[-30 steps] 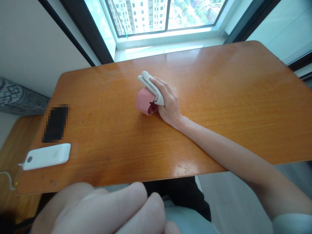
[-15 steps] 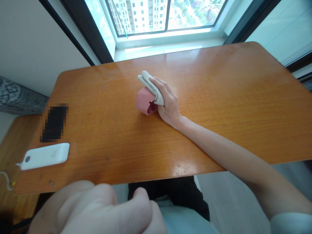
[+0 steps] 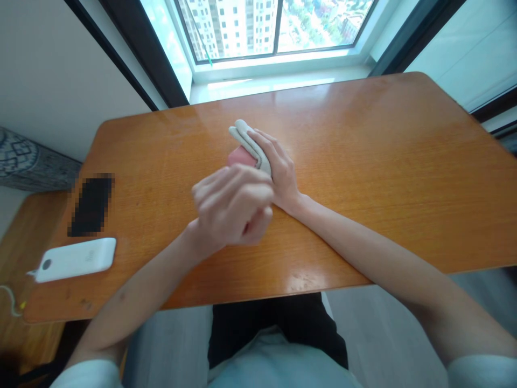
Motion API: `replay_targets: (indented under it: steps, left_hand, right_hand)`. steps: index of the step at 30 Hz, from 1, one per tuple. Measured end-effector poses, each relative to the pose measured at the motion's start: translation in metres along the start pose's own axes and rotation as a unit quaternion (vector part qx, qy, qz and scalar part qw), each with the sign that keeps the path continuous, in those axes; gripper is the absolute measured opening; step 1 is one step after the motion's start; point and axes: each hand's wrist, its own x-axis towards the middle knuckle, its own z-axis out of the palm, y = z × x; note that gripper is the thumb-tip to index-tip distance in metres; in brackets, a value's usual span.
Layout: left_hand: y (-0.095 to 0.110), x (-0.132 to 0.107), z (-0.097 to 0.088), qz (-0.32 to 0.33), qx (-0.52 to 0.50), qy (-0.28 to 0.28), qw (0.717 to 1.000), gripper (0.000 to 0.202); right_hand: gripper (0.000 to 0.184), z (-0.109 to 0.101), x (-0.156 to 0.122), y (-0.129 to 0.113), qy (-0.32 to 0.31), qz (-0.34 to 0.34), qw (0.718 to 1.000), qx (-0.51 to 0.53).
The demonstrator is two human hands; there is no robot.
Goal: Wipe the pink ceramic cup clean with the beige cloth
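Observation:
My right hand presses a folded whitish cloth between fingers and palm, the cloth standing on its edge over the table. Against the cloth's left side rests a small pink faceted object; only its upper part shows, the rest being covered by my left hand. My left hand hovers in front of the pink object, nearer to me, with its fingers curled in and thumb tucked close. What those fingers hold, if anything, is hidden.
The brown wooden table runs up to a window sill. At its left lie a blurred-out dark rectangle and a white oblong device with a cable end. Black framing stands behind the left corner.
My left hand has moved from close to the camera, low in view, forward over the table to the pink object, now partly hiding it. My right hand and the cloth have hardly moved.

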Motion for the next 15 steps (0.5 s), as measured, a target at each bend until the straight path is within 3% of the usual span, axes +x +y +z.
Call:
replay_targets:
  steps: [2, 5, 11, 15]
  left_hand:
    - [-0.038, 0.019, 0.029, 0.007, 0.042, 0.010, 0.999, 0.003]
    - [-0.079, 0.021, 0.054, -0.012, 0.047, 0.023, 0.999, 0.029]
    - [-0.114, -0.001, 0.061, -0.093, 0.001, -0.001, 0.996, 0.062]
    - [-0.125, 0.000, 0.059, -0.093, -0.040, -0.036, 0.994, 0.070]
  right_hand:
    - [0.056, -0.001, 0.000, -0.002, 0.003, 0.000, 1.000, -0.002]
    - [0.053, -0.002, -0.001, -0.003, 0.012, 0.021, 1.000, -0.016]
    - [0.053, 0.001, -0.002, 0.000, 0.036, 0.024, 0.998, -0.049]
    - [0.053, 0.000, -0.001, -0.003, 0.033, 0.031, 0.998, -0.050]
